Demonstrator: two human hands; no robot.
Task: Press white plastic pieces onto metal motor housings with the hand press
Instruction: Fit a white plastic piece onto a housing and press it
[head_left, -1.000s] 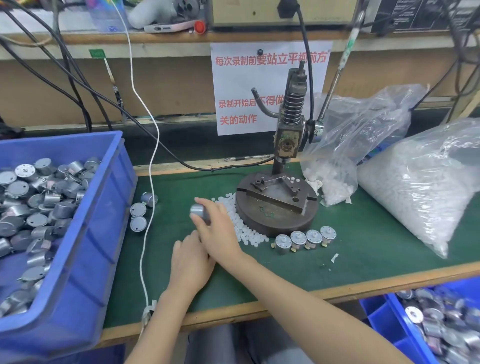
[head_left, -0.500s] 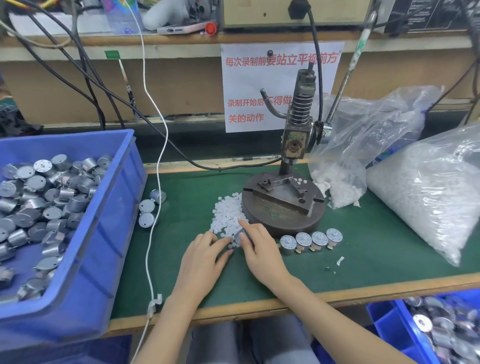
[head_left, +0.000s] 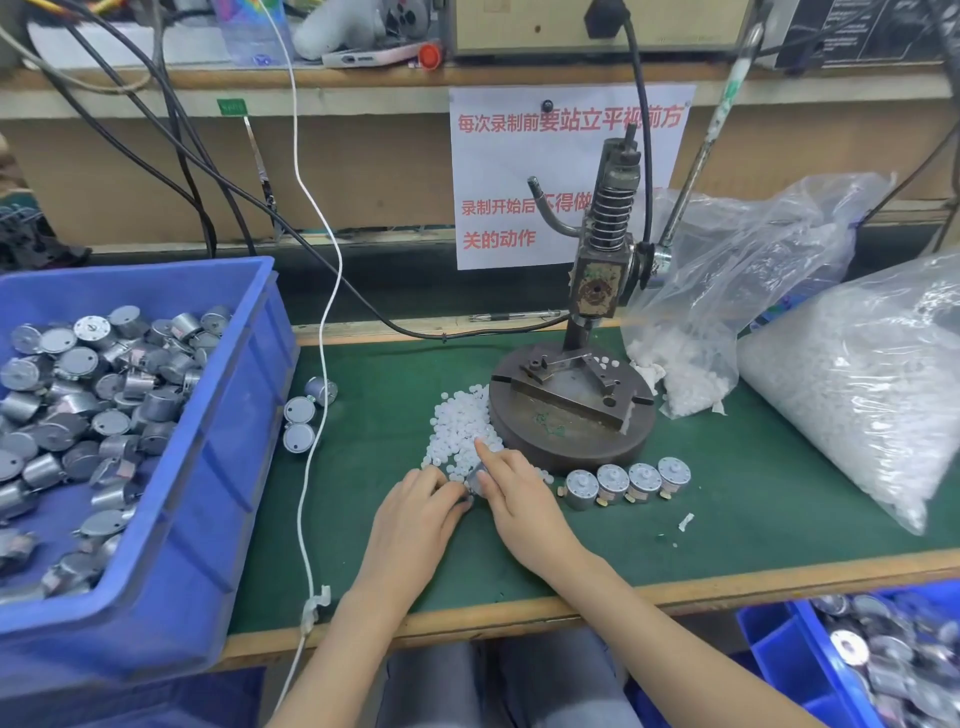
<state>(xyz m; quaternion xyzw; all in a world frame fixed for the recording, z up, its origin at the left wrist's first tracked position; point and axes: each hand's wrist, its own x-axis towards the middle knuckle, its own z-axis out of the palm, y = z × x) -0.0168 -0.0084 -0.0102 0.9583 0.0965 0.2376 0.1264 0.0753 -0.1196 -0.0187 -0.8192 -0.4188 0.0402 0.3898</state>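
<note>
A pile of small white plastic pieces (head_left: 460, 431) lies on the green mat left of the hand press (head_left: 571, 405). My right hand (head_left: 519, 499) holds a metal motor housing (head_left: 475, 480) low on the mat at the pile's near edge, its index finger stretched into the pieces. My left hand (head_left: 415, 512) lies beside it, fingertips at the housing and the white pieces. A row of several housings with white pieces on top (head_left: 626, 483) stands in front of the press base. The press's fixture plate carries no housing.
A blue bin (head_left: 223, 467) full of metal housings fills the left. Three loose housings (head_left: 304, 415) lie beside it, near a white cable (head_left: 317, 441). Two clear bags of white pieces (head_left: 857, 395) sit at the right. Another blue bin (head_left: 779, 654) sits below the table edge.
My right hand brought the housing down from above the mat to the near edge of the white pile. My left hand moved up beside it. Both hands have stayed there since half a second ago.
</note>
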